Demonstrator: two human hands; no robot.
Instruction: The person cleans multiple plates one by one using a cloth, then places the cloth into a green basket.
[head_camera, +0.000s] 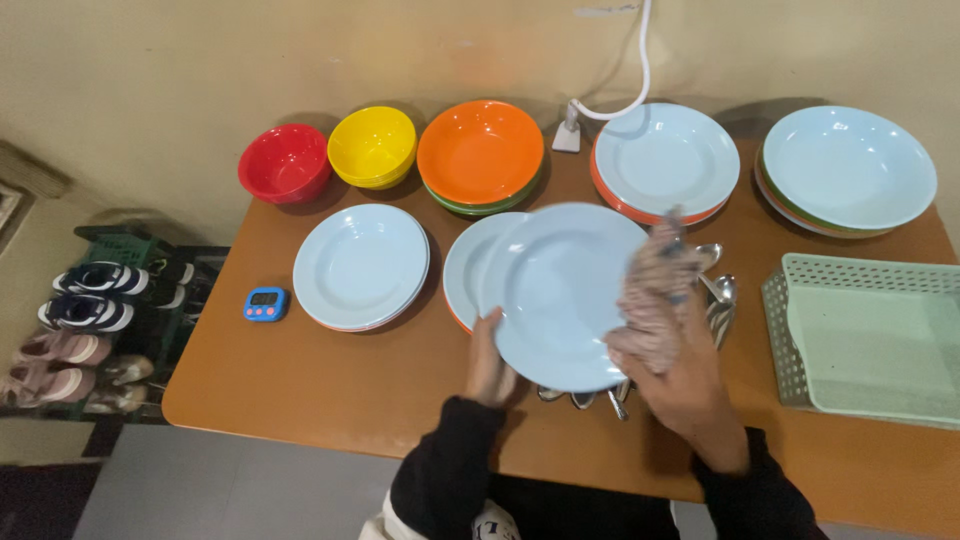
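Place: a home, likely a dining corner.
Bench (330, 380): brown wood, set against a plain cream wall (200, 70).
Tableware: stacked pale blue plates (360, 265), coloured bowls (372, 146).
Shoe rack (110, 300): beside the bench, holding sneakers and sandals.
Wall cable (640, 70): white, ending in a plug.

Your left hand (487, 362) holds a pale blue plate (560, 292); your right hand (685, 378) grips a mottled pink-grey cloth (655, 290). On the orange-brown worktop (330, 385): a red bowl (285, 163), a yellow bowl (373, 146), an orange bowl (480, 152) over green ones, a blue timer (265, 304) with red buttons, and a perforated mint-green basket (868, 335). Your sleeves are black.
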